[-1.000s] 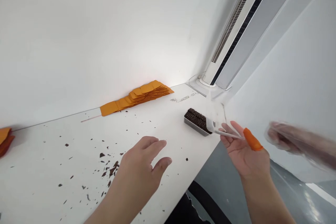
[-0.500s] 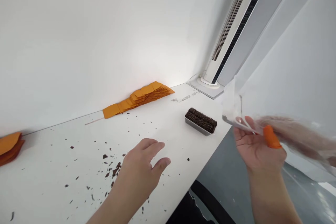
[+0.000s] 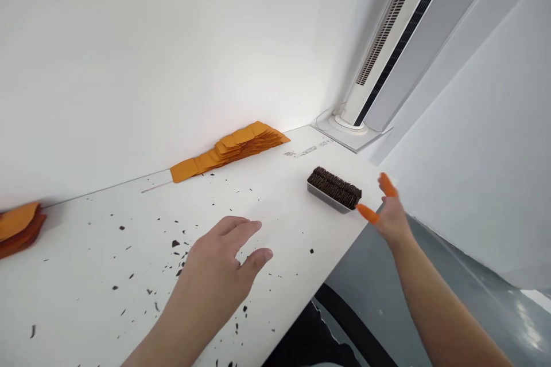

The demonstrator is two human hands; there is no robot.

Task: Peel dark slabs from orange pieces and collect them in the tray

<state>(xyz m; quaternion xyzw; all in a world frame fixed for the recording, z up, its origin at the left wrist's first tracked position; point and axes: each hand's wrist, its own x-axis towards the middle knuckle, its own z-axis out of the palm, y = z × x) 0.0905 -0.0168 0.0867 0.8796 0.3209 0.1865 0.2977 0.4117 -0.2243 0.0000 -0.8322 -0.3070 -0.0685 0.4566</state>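
Note:
A grey tray (image 3: pixel 329 200) packed with two rows of thin dark pieces (image 3: pixel 336 184) rests near the right edge of the white table. My right hand (image 3: pixel 390 212) is beside the tray's right end, with orange covers on two spread fingertips and nothing in it; whether it touches the tray is hard to tell. My left hand (image 3: pixel 226 258) hovers over the table, left of the tray, its fingers apart and nothing between them. Dark flakes (image 3: pixel 175 243) lie scattered around and beyond my left hand.
Fanned orange sheets (image 3: pixel 232 149) lie along the wall, and another orange stack (image 3: pixel 19 229) sits at the far left. A white tower fan (image 3: pixel 387 40) stands at the back right corner. A black chair part (image 3: pixel 353 327) is below the table edge.
The clear plastic and the other person's hand at the right are out of view. My right hand has let go of the plastic and moved left to the tray. My left hand shifted slightly left.

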